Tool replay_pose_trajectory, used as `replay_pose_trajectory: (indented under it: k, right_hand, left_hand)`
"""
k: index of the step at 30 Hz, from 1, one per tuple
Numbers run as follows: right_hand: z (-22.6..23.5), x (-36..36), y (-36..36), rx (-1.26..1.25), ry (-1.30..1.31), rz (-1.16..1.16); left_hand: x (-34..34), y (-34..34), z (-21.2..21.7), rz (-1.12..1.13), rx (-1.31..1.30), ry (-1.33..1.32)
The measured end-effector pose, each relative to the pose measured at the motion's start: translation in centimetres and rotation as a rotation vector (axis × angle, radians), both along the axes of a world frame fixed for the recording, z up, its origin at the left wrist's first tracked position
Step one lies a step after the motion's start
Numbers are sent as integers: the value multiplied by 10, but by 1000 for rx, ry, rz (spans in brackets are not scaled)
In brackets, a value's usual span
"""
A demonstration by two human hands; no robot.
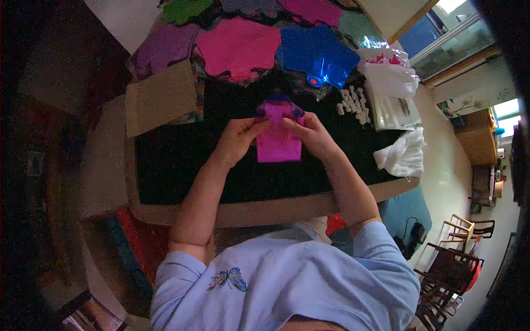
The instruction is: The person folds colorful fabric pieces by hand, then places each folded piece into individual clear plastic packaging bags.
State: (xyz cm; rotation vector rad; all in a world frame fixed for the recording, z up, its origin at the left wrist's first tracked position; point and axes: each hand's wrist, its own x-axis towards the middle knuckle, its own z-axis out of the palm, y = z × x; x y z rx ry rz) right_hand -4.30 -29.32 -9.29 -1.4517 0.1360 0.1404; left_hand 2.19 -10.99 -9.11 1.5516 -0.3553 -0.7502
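Note:
Over the dark table top (176, 171), I hold a flat, bright pink rectangular piece (279, 148) between both hands. Whether it is folded cloth or a thin packet, I cannot tell. My left hand (241, 138) grips its left side, thumb on top. On the right side my right hand (313, 135) pinches it the same way. Dark blue material (279, 98) shows at its far end, above my fingers. Beyond lie a pink scallop-edged pile (239, 47) and a blue one (318, 52), with shiny clear plastic about the blue one.
A purple pile (165, 52) and a brown cardboard piece (161, 98) lie at the left. To the right are knotted white strands (354, 105), a white plastic bag (389, 79), clear plastic sleeves (395, 113) and a crumpled white bundle (402, 154). Chairs (450, 267) stand farther right.

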Motion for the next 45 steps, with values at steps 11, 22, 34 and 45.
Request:
replay_pose_trajectory:
  k: [11, 22, 34, 45]
  right_hand:
    - [11, -2, -11, -35, -80, 100]
    - [3, -2, -22, 88, -277, 269]
    - [1, 1, -19, -428, -456, 230]
    - [-8, 4, -11, -427, -545, 72]
  left_hand:
    - [-1, 1, 8, -39, -138, 21]
    - [2, 1, -7, 7, -445, 255]
    - [-1, -3, 13, 141, -348, 436]
    - [-10, -8, 2, -20, -105, 67]
